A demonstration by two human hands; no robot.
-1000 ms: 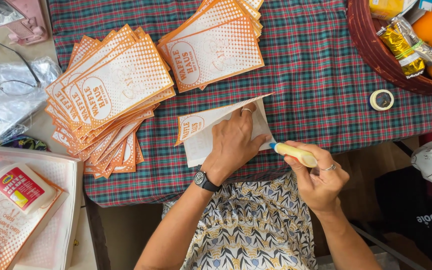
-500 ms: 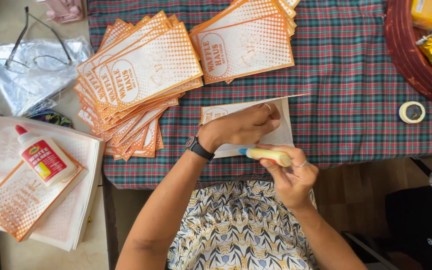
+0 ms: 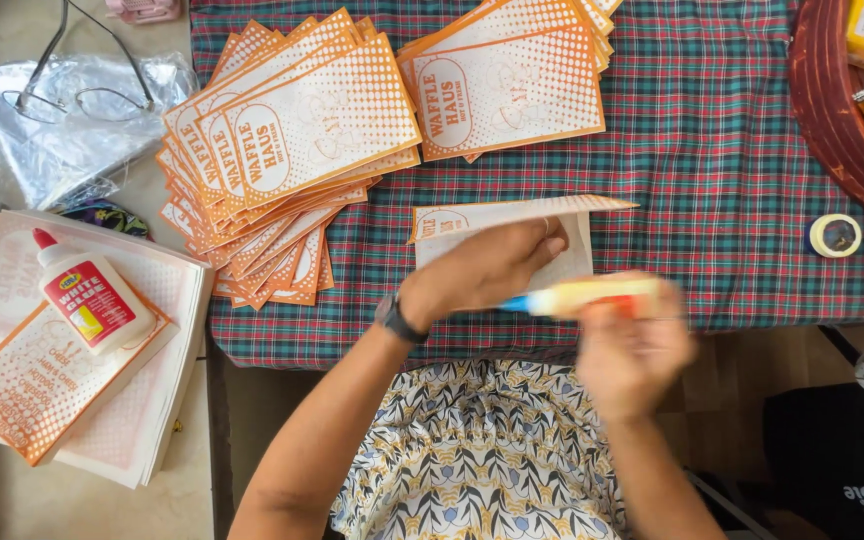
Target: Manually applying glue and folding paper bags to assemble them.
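My left hand (image 3: 487,268) presses flat on a half-folded orange-and-white paper bag (image 3: 512,222) lying on the plaid tablecloth (image 3: 712,150). A dark watch sits on that wrist. My right hand (image 3: 632,350), blurred, grips a yellow glue stick (image 3: 592,295) with a blue tip that points left at the paper's lower edge. Two fanned stacks of the same printed bags lie beyond: one at the left (image 3: 282,150), one at the top centre (image 3: 512,85).
A white glue bottle (image 3: 87,298) with a red cap rests on a pile of flat printed sheets (image 3: 62,390) at the left. Eyeglasses (image 3: 72,95) lie on crumpled plastic. A tape roll (image 3: 835,235) and a dark red basket (image 3: 837,100) with packets sit at the right.
My right hand has swung the glue stick rightward along the paper's lower edge and is motion-blurred. The camera view has shifted, so everything sits further right. My left hand stays on the paper.
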